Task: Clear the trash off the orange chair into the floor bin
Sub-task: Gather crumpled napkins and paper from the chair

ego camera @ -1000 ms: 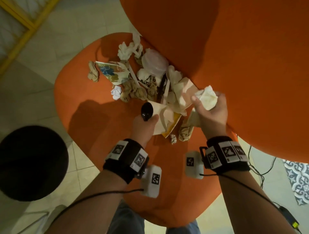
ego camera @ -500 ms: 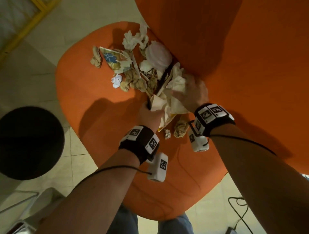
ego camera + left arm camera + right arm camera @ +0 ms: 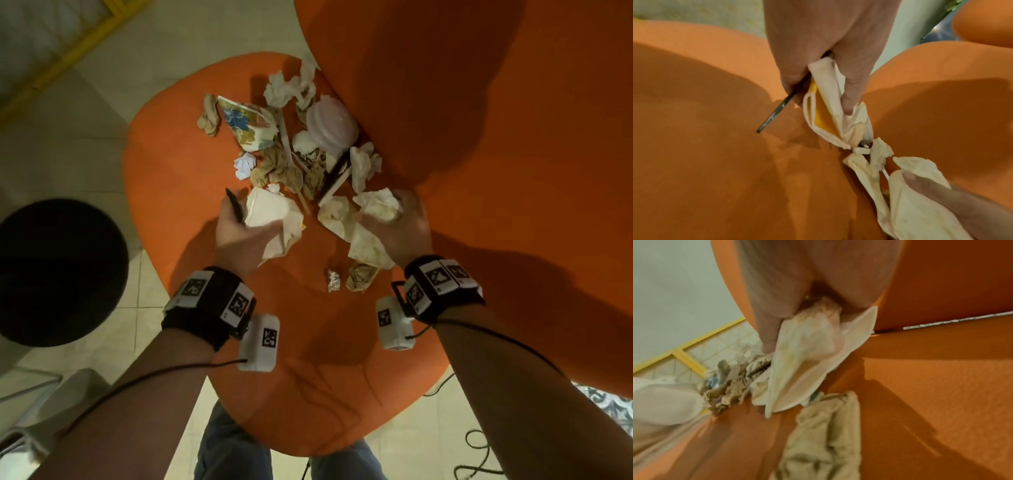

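Two hands over orange chair (image 3: 191, 192), left hand (image 3: 239, 233) gripping paper wrapper (image 3: 270, 212), right hand (image 3: 400, 229) clutching crumpled napkins (image 3: 376, 205)

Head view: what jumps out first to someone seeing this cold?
The orange chair fills most of the view, with a heap of crumpled trash on its seat near the backrest. Both hands are in the near edge of the heap: the left hand grips white paper and a dark utensil, the right hand holds crumpled wrappers. A round black bin stands on the floor at left.
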Motion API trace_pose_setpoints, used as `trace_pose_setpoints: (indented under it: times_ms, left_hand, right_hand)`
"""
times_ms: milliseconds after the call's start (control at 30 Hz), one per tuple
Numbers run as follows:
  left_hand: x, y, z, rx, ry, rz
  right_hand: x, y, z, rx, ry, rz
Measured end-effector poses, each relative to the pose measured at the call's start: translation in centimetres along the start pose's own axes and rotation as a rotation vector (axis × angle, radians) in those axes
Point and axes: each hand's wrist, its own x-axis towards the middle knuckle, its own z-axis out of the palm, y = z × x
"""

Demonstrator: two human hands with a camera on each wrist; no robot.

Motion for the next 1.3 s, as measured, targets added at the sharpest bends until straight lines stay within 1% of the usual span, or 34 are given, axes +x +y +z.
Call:
trace_pose_setpoints:
  times_ms: [100, 167, 233, 367, 467, 567, 633, 700, 767, 900, 1000, 1067, 1233, 1300]
  left_hand:
    - [2.3, 0.8, 0.2, 0.116, -0.03, 0.049]
    - [4.3, 1.5, 0.2, 0.175, -0.052, 0.071]
    - [6.1, 1.7, 0.3, 0.291, -0.101, 0.07]
    - [8.2, 2.5, 1.7, 0.508, -0.161, 0.013]
    - [8.8, 2.8, 2.6, 0.567, -0.189, 0.007]
    - [8.9, 3.3, 2.9, 0.66, -0.233, -0.005]
    - [8.8, 3.5, 3.0, 0.702, -0.243, -0.009]
    - [8.4, 3.6, 2.9, 0.66, -0.229, 0.006]
    - [7.8, 3.4, 2.6, 0.563, -0.188, -0.005]
    - [6.1, 2.3, 1.7, 0.423, -0.11, -0.07]
    - [4.5, 1.4, 0.7, 0.374, -0.064, -0.143]
    - [3.0, 0.8, 0.1, 0.382, -0.049, -0.127]
    - [0.5, -0.7, -0.7, 0.396, 0.049, -0.126]
    - [-0.4, -0.9, -0.9, 0.384, 0.055, -0.113]
  right_hand:
    - [-0.6, -0.5, -0.2, 0.143, 0.014, 0.037]
    - [-1.1, -1.0, -0.2, 0.24, -0.051, 0.043]
    - [-1.5, -1.2, 0.2, 0.257, -0.145, 0.043]
    - [-2.8, -1.0, 1.5, 0.086, -0.297, 0.034]
    - [-4.4, -0.5, 1.9, -0.03, -0.395, 0.012]
    - [-6.1, -0.5, 2.2, -0.187, -0.468, -0.094]
    - [-6.7, -0.1, 2.7, -0.349, -0.466, -0.166]
    - [-7.0, 0.1, 3.1, -0.454, -0.445, -0.186]
    - [-7.0, 0.2, 3.5, -0.516, -0.431, -0.19]
    - [-6.7, -0.3, 3.8, -0.578, -0.475, -0.168]
    - [-6.3, -0.4, 3.9, -0.541, -0.521, -0.16]
    - [-6.0, -0.4, 3.9, -0.524, -0.542, -0.168]
    - [-5.3, -0.6, 3.5, -0.516, -0.574, -0.157]
    - [-5.2, -0.6, 3.3, -0.452, -0.574, -0.136]
